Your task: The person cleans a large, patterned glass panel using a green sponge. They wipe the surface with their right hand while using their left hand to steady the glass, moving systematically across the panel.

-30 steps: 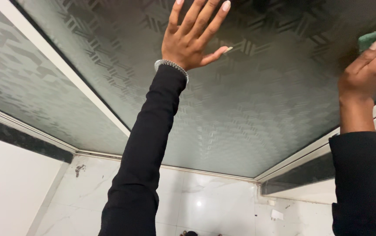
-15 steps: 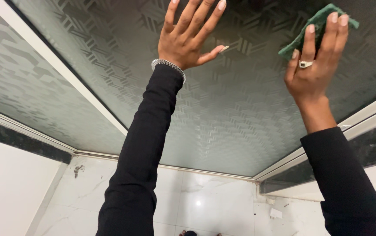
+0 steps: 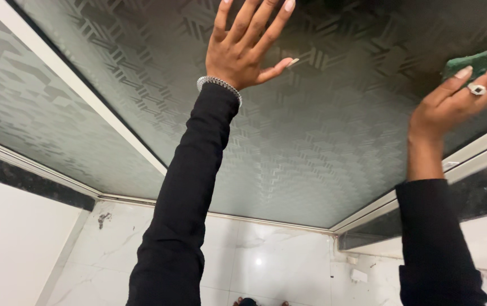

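My left hand (image 3: 243, 45) lies flat with spread fingers against a frosted, patterned glass pane (image 3: 323, 141). A beaded bracelet sits at its wrist above a black sleeve. My right hand (image 3: 461, 105), wearing a ring, presses a green cloth (image 3: 475, 61) against the same pane near the right edge of the view. Part of the cloth and the fingertips run out of frame.
A white frame bar (image 3: 79, 90) divides this pane from a second frosted pane (image 3: 22, 119) on the left. A white frame rail (image 3: 470, 153) runs along the right. Below lie a dark stone strip (image 3: 28, 181) and a white marble floor (image 3: 277, 255).
My right hand with the green cloth has slid to the right and slightly down across the glass, back toward the frame's edge. My left hand has stayed in place.
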